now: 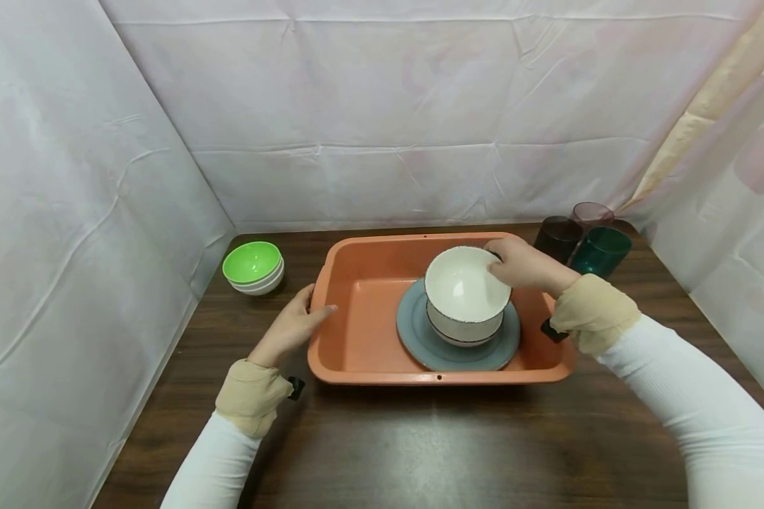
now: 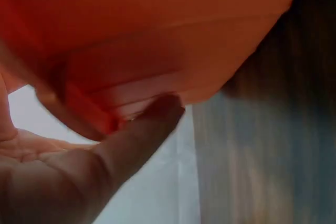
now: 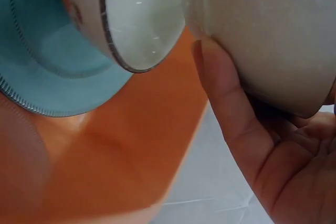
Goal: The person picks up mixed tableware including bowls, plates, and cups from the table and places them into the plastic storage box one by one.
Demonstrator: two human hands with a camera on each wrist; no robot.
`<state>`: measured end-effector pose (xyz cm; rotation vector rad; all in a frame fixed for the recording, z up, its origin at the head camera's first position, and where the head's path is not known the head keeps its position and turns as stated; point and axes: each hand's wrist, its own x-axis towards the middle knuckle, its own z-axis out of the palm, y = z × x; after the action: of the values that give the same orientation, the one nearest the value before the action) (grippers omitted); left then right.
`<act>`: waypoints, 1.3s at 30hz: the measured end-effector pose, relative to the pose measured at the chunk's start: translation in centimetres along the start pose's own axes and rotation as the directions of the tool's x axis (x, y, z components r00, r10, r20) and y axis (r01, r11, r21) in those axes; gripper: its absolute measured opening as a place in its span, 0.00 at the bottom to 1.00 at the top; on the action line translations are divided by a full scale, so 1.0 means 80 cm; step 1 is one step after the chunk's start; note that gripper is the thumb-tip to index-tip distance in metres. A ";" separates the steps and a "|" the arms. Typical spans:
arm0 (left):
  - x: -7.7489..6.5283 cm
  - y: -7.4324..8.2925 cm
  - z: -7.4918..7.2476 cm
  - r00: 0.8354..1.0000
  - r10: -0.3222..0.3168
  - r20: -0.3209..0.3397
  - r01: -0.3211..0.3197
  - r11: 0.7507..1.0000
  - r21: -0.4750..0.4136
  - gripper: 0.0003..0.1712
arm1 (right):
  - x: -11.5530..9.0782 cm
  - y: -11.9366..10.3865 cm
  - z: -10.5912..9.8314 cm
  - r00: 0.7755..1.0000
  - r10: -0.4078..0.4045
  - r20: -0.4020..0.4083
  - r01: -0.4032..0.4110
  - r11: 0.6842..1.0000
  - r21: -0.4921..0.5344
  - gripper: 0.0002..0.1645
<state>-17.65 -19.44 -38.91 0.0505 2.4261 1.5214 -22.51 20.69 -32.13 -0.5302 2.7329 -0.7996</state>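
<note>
An orange basin (image 1: 372, 332) sits on the dark wooden table. My left hand (image 1: 293, 324) grips its left rim, thumb over the inner side and fingers outside. Inside, toward the right, lies a grey-blue plate (image 1: 414, 336). A white bowl with a dark rim (image 3: 144, 19) rests on that plate, mostly hidden from above. Just over it a second white bowl (image 1: 461, 286) is tilted toward me, its rim pinched at the upper right by my right hand (image 1: 527, 266). In the right wrist view, a gap shows between the lower bowl's rim and part of the held bowl.
Left of the basin, a green bowl (image 1: 251, 261) is nested in white ones. At the back right stand a dark cup (image 1: 557, 240), a teal cup (image 1: 601, 252) and a purple cup (image 1: 592, 213). White cloth (image 1: 382, 106) hangs behind and at both sides.
</note>
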 end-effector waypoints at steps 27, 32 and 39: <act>0.001 -0.013 0.021 0.998 0.014 -0.062 -0.017 0.999 -0.044 0.43 | 0.013 0.005 0.018 0.991 0.026 0.129 -0.014 0.995 -0.095 0.19; 0.000 -0.013 0.022 0.998 0.008 -0.059 -0.011 0.999 -0.041 0.42 | 0.015 0.009 0.018 0.991 0.037 0.130 -0.026 0.996 -0.083 0.19; 0.001 -0.011 0.022 0.998 0.001 -0.061 -0.003 0.999 -0.035 0.41 | 0.017 0.013 0.020 0.992 0.031 0.125 -0.023 0.997 -0.069 0.19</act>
<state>-17.17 -18.26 -40.46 -0.0012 2.4462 1.5877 -23.53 20.21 -34.19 -0.5369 2.6518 -0.6466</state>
